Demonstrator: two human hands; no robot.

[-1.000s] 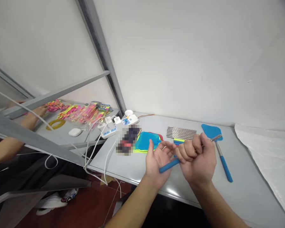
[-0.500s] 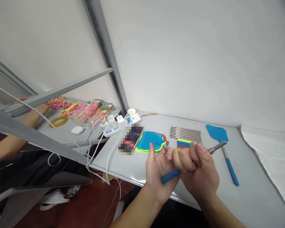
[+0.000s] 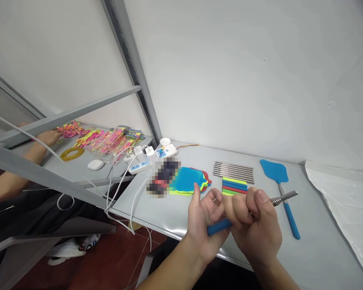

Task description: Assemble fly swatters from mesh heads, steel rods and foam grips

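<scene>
1. Grip of the right hand [image 3: 255, 227]: fingers curled tight round the middle of a blue-sleeved metal handle [image 3: 219, 228].
2. Left hand [image 3: 202, 225]: palm up, thumb raised, fingers loosely bent; the handle's blue end lies against the palm.
3. Handle's place: raised over the tabletop [image 3: 320, 225], passing through the right fist; blue sleeve emerges toward the left hand, bare metal tip [image 3: 290, 195] beyond the right thumb.
4. Long axis: slanted, blue end lower at left, metal tip higher at right and pointing rightward.
5. Nearby: metal rods [image 3: 233, 171] and coloured sleeves [image 3: 234, 186] lie beyond the fist, swatter heads [image 3: 187, 180] stacked farther left, an assembled blue fly swatter [image 3: 274, 171] at right.
</scene>
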